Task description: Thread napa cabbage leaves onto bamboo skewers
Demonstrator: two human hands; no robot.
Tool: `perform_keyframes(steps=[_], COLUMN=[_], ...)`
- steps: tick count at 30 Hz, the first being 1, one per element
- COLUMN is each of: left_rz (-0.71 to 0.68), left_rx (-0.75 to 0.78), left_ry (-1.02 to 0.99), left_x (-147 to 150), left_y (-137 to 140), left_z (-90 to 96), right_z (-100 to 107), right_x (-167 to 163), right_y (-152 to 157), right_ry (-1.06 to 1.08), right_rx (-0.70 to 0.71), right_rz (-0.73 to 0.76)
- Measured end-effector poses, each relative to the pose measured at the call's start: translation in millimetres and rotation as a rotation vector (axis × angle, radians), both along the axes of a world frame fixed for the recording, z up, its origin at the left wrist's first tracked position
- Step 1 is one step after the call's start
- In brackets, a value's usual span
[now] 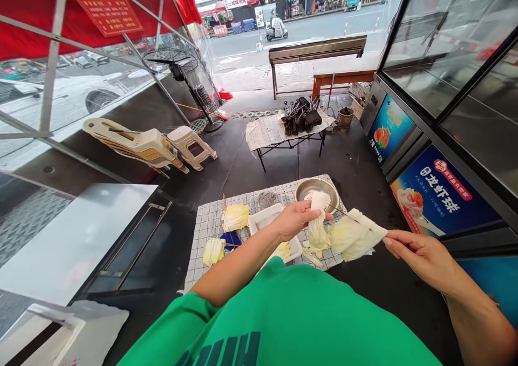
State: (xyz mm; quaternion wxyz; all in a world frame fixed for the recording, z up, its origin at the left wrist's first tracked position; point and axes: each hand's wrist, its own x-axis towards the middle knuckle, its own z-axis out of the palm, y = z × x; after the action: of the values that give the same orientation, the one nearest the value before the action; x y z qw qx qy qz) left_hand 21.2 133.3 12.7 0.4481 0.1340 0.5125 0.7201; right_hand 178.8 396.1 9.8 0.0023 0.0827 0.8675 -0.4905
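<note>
My left hand [295, 220] is closed on a pale napa cabbage leaf [318, 231] that hangs down over the table. My right hand [421, 258] pinches the right end of a bunch of skewered cabbage leaves [356, 235]. A thin skewer [340, 211] sticks out of that bunch towards my left hand. Behind the hands stands a round metal bowl [329, 189]. A white tray [297, 249] with cabbage pieces is partly hidden by my left arm. To the left, bundles of skewered cabbage [236, 217] lie on the checked tablecloth [208, 223].
Ahead is a second low table [265, 131] with a dark pile of metal-handled items [301, 116]. Plastic stools [192, 142] and a fan [178, 72] stand at the left. A glass-fronted cabinet [449, 188] lines the right. A white box [93, 323] sits at lower left.
</note>
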Motion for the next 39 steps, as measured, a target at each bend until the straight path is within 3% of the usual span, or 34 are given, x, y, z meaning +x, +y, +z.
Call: perform_keyframes(steps=[10, 32, 39], left_rz=[0.017, 0.01, -0.026], left_rx=[-0.006, 0.032, 0.026], left_ry=[0.061, 0.02, 0.119], left_x=[1.5, 8.7, 9.0], left_y=[-2.1, -4.9, -4.3], left_z=[10.4, 23.6, 21.2], right_z=[13.0, 14.4, 18.1], right_x=[2.1, -0.1, 3.0], right_y=[-4.1, -7.3, -7.7], right_ry=[-0.029, -0.008, -0.031], right_rx=[-0.004, -0.047, -0.058], right_rz=[0.028, 0.049, 0.051])
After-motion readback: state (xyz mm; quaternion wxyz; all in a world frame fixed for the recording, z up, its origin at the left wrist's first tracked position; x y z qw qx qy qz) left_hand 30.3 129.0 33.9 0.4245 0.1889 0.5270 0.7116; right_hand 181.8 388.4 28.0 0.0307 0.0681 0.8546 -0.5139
